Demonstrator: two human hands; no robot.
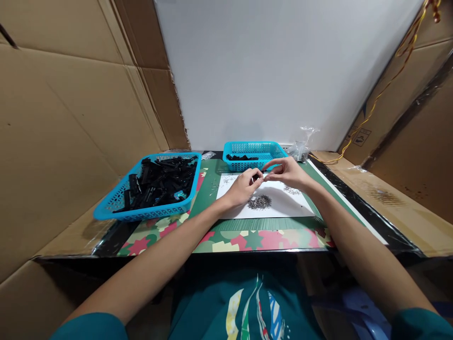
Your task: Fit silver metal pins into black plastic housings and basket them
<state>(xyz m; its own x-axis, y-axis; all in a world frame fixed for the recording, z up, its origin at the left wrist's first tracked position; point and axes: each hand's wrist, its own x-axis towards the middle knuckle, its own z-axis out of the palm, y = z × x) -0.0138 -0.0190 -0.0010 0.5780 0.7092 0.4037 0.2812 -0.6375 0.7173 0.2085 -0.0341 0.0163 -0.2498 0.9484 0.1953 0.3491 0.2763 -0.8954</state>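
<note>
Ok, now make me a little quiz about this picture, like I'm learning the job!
1. Pick one: what colour are the left basket and the far basket?
A) red
B) blue
C) yellow

2. True or false: the far basket has more black parts in it than the left basket.

3. Fill in: the dark pile of tiny metal pieces lies on a white ____.

Key: 1 B; 2 false; 3 sheet

Left hand (244, 185) was curled, fingertips pinched; right hand (286, 172) met them from the right, forearms converging behind fingers.
</note>
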